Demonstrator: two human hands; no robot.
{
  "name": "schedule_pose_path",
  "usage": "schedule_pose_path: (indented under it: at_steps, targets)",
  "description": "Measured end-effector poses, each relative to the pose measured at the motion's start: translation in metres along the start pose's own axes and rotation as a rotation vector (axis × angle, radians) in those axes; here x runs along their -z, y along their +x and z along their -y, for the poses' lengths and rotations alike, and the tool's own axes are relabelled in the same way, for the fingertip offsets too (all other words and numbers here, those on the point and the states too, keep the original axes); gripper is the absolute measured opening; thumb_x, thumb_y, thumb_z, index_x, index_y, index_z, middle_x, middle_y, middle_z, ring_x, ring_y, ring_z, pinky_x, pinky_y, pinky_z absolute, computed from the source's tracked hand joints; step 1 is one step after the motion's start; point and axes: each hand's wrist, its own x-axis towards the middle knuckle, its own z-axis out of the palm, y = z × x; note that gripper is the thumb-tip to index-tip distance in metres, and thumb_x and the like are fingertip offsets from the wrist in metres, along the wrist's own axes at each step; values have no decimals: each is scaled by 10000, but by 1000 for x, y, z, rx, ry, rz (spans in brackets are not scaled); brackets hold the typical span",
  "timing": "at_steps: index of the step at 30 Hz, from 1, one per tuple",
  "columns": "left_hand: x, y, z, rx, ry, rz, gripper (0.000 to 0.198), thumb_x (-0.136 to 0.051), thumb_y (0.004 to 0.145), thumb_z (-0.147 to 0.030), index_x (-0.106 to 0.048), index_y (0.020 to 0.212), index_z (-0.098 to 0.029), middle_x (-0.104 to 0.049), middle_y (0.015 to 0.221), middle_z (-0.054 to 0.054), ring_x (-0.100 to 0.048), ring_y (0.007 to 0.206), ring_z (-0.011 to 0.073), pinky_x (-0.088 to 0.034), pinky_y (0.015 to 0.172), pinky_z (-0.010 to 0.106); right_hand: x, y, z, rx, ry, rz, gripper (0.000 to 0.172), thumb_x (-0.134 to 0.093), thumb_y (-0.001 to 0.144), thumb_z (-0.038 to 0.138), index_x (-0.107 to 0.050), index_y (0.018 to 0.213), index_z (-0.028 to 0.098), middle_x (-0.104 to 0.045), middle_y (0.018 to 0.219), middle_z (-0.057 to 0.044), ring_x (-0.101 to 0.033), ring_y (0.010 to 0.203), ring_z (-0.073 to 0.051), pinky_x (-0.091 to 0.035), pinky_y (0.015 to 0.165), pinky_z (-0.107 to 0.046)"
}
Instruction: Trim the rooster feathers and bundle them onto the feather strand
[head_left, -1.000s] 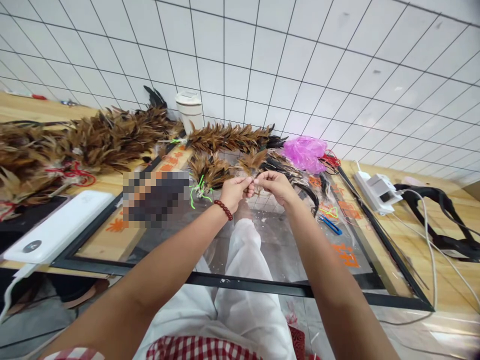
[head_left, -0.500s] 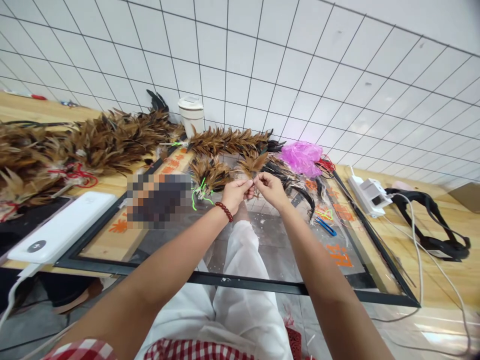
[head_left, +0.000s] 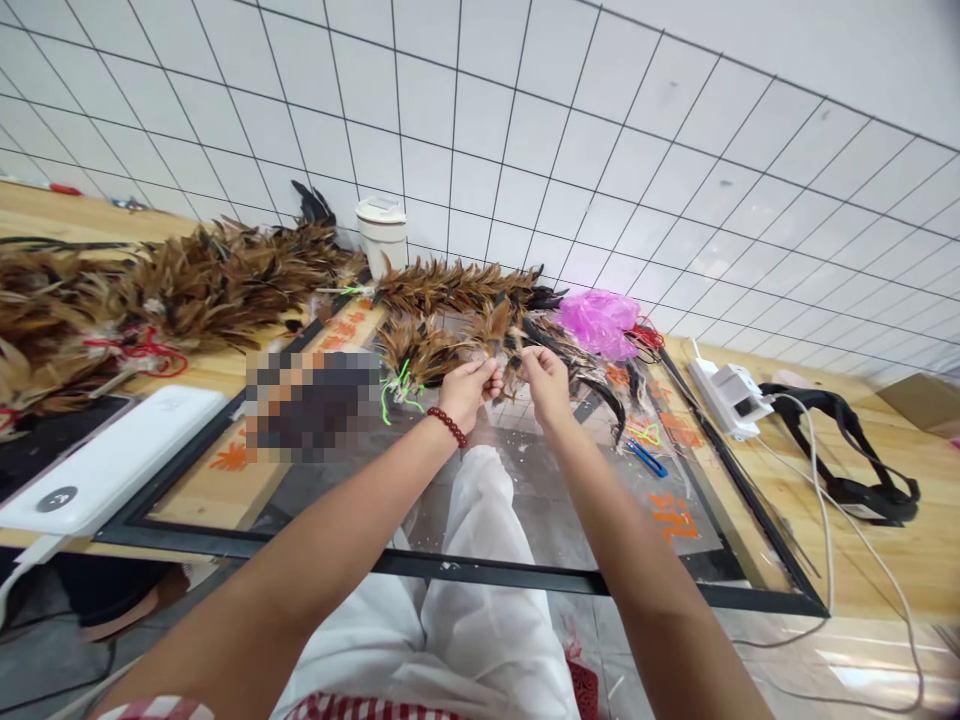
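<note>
My left hand (head_left: 469,385), a dark red bead bracelet on its wrist, is pinched closed on the base of a small tuft of brown feathers (head_left: 499,327). My right hand (head_left: 546,378) is also closed, its fingers pinching at the same tuft just to the right. Both hands hover above a glass pane (head_left: 525,480) in a black frame (head_left: 480,572). A bundle of brown feathers tied with green string (head_left: 416,350) lies left of my left hand.
Long brown feather strips (head_left: 187,285) cover the wooden table at the left and back. A white lidded cup (head_left: 382,235) stands by the tiled wall. A pink plastic bag (head_left: 600,322), blue scissors (head_left: 646,458), a white power strip (head_left: 724,392), a black strap (head_left: 840,440) and a white power bank (head_left: 112,460) lie around.
Both hands have lifted a little away from me with the tuft. My right hand has turned so that its fingers point more upward. The view has tilted slightly.
</note>
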Motion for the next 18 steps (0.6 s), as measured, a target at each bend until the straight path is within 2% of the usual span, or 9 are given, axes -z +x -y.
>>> schedule_pose_path:
  at_steps: [4,10,15,18]
  targets:
    - [0,0,1,-3,6,10,154,-745,692,-196,-641,704,-83,-601,585,13,-535,494,58,-427,503,183,-9,-9,2,130,-272,128,170,-522,795,332,-586,769,177,-591,702,9,-525,632,-113,-425,631,-243]
    - [-1,0,2,17,2,1,154,-770,655,-180,-661,708,-84,-622,585,15,-547,505,64,-453,545,202,-5,-12,2,307,-638,71,146,-500,821,270,-611,786,183,-609,768,-30,-555,733,-159,-429,688,-277]
    - [1,2,5,2,-20,-2,160,-773,646,-178,-660,705,-81,-634,610,18,-558,528,70,-465,571,215,-2,-19,2,507,-804,139,204,-465,888,284,-638,906,178,-621,904,-84,-568,856,-191,-429,786,-311]
    - [2,3,3,2,-28,10,176,-775,646,-185,-645,708,-85,-622,604,14,-557,536,72,-466,580,215,2,-19,1,593,-777,239,241,-429,907,242,-642,1003,183,-625,980,-95,-573,918,-189,-431,843,-314]
